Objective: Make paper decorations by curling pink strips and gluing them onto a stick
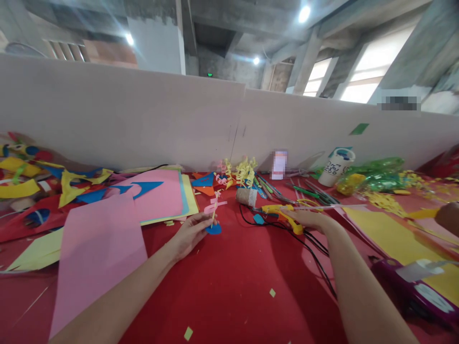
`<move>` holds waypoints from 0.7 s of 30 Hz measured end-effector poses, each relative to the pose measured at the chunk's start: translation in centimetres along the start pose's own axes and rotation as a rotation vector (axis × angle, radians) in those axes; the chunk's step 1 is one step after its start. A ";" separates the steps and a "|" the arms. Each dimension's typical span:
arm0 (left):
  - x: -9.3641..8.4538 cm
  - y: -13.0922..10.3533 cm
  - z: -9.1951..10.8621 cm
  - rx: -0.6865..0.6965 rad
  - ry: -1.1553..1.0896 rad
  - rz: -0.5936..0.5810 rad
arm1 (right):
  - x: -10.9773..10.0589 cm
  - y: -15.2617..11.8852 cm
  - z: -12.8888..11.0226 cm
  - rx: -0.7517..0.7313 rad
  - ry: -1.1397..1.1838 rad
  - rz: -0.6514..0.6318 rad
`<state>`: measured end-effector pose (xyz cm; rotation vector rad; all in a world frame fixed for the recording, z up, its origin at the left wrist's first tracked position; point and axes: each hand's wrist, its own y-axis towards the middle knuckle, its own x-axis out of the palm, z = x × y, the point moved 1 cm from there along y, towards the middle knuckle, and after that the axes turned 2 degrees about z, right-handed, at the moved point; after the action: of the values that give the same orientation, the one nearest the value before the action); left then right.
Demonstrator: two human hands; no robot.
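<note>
My left hand pinches a small paper flower, with pink curled strips on a thin yellow stem and a round blue paper base. The base is at or just above the red tabletop; I cannot tell which. To the right, my right hand is closed around a yellow hot glue gun, whose nozzle points left. A clear glue stick sticks out behind it. Part of the glue gun is hidden under my fingers. Near its nozzle lie a roll wrapped in twine and a blue paper scrap.
Pink paper sheets lie on the left, yellow sheets on the right. Black cords cross the table. Behind are a phone, pens and a white cup. Another person's hand and a purple device are rightward.
</note>
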<state>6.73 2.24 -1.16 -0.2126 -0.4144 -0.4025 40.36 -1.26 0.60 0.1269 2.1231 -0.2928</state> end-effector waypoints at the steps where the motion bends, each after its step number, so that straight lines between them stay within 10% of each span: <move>1: 0.0 0.0 0.1 -0.005 -0.009 -0.004 | -0.1 0.2 0.2 0.045 -0.034 -0.027; 5: 0.1 -0.1 0.3 -0.043 -0.048 -0.024 | -1.8 0.0 -1.5 0.167 -0.327 0.070; 9: 0.1 -0.4 0.7 -0.110 -0.072 -0.068 | -0.8 -1.4 -7.6 -0.210 -0.036 0.321; 13: 0.2 -0.8 0.9 -0.165 -0.052 -0.152 | 4.9 -2.1 -13.0 -0.689 0.369 0.113; 21: 0.0 -1.1 0.8 -0.188 0.048 -0.365 | 11.5 1.3 -15.0 -0.873 0.556 -0.085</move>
<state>5.99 1.47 -0.27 -0.3112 -0.3682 -0.8050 22.16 3.63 -1.56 -0.4404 2.6090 0.7074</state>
